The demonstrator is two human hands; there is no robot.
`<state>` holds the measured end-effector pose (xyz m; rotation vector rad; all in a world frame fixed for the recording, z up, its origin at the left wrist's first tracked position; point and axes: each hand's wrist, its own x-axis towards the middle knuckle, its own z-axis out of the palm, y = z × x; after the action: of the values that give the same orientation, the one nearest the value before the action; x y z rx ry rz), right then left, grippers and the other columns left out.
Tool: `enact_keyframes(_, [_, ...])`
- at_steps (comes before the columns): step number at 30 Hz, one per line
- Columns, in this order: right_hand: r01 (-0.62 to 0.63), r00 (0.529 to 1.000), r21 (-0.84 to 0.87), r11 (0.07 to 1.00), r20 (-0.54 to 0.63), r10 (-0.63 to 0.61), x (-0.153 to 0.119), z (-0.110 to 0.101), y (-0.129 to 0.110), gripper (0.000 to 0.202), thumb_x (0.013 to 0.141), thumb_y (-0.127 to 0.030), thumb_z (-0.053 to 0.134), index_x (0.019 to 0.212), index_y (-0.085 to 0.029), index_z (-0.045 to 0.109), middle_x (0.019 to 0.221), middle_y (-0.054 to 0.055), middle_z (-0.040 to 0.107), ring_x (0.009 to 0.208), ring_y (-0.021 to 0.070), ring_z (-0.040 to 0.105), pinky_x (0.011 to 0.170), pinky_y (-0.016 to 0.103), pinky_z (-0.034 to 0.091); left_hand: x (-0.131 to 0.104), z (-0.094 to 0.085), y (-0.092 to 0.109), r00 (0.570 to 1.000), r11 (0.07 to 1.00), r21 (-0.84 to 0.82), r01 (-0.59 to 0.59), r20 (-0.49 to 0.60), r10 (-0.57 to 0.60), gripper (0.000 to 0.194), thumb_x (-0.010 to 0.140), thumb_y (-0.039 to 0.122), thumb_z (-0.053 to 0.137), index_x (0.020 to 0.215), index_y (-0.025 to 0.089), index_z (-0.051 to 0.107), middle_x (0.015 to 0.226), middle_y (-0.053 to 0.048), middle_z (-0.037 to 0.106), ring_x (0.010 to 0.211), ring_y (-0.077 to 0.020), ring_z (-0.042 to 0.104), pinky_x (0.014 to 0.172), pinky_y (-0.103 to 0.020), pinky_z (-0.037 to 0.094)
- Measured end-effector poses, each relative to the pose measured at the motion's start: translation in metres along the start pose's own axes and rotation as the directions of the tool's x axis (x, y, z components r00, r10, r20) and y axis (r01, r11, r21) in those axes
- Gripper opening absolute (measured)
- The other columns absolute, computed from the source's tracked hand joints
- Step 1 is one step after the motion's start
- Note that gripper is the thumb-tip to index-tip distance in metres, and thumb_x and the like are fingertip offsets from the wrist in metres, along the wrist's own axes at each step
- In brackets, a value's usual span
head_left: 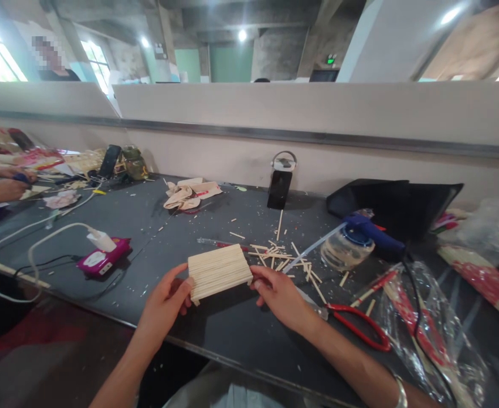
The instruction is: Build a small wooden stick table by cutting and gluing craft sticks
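A flat panel of pale wooden sticks glued side by side point(218, 271) is held just above the dark table point(156, 226). My left hand point(164, 303) grips its left edge with the thumb on top. At the opposite edge my right hand point(280, 294) pinches the panel with its fingertips. Loose stick offcuts point(281, 258) lie scattered on the table just beyond the panel.
Red-handled cutters point(359, 326) lie right of my right hand. A blue glue gun point(374, 235) rests by a clear tub point(346, 249). A pink power strip point(103, 258) with white cables sits left. Plastic bags of sticks point(427, 323) lie at right. Another person's hands point(7, 184) work far left.
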<state>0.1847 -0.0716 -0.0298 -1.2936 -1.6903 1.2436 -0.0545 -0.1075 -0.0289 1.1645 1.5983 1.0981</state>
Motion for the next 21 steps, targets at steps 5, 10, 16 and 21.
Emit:
enact_keyframes(5, [-0.037, 0.999, 0.002, 0.999, -0.016, 0.037, 0.004, -0.004, 0.002, 0.044, 0.081, -0.016, 0.041, 0.122, -0.014, 0.057, 0.109, 0.012, 0.065, 0.079, 0.0157, 0.064, 0.048, 0.022, 0.052, -0.001, -0.004, 0.000, 0.999, 0.999, -0.038, 0.002, -0.032, -0.003, 0.063, 0.079, 0.050, 0.061, 0.126, 0.009, 0.050, 0.061, 0.003, 0.058, 0.055, -0.0142, 0.052, 0.050, -0.025, 0.043])
enact_keyframes(10, [-0.023, 0.999, 0.009, 1.000, 0.031, 0.022, 0.005, -0.001, -0.002, 0.050, 0.075, -0.010, 0.042, 0.122, -0.017, 0.057, 0.104, 0.009, 0.068, 0.074, 0.0160, 0.064, 0.039, 0.019, 0.045, -0.002, -0.004, -0.004, 0.999, 0.998, -0.059, -0.037, -0.011, 0.037, 0.061, 0.079, 0.047, 0.063, 0.128, 0.013, 0.052, 0.071, 0.001, 0.062, 0.062, -0.0147, 0.055, 0.055, -0.024, 0.044])
enact_keyframes(16, [0.023, 1.000, 0.046, 0.999, -0.016, -0.022, 0.003, -0.011, -0.020, 0.045, 0.074, -0.010, 0.051, 0.117, -0.016, 0.061, 0.100, 0.006, 0.070, 0.084, 0.0165, 0.064, 0.067, 0.027, 0.054, -0.010, -0.010, 0.008, 0.999, 0.987, -0.158, 0.002, -0.033, -0.008, 0.054, 0.076, 0.043, 0.069, 0.122, 0.016, 0.059, 0.079, -0.002, 0.068, 0.072, -0.0155, 0.057, 0.060, -0.023, 0.045])
enact_keyframes(21, [-0.064, 0.998, 0.159, 0.985, -0.001, 0.065, -0.006, -0.029, -0.046, 0.043, 0.076, -0.026, 0.062, 0.118, -0.015, 0.060, 0.095, 0.006, 0.069, 0.063, 0.0110, 0.059, 0.049, 0.021, 0.046, -0.020, -0.020, 0.033, 0.995, 0.916, -0.390, 0.097, 0.067, -0.077, 0.051, 0.077, 0.037, 0.071, 0.123, 0.019, 0.060, 0.095, -0.006, 0.072, 0.088, -0.0186, 0.064, 0.079, -0.027, 0.050])
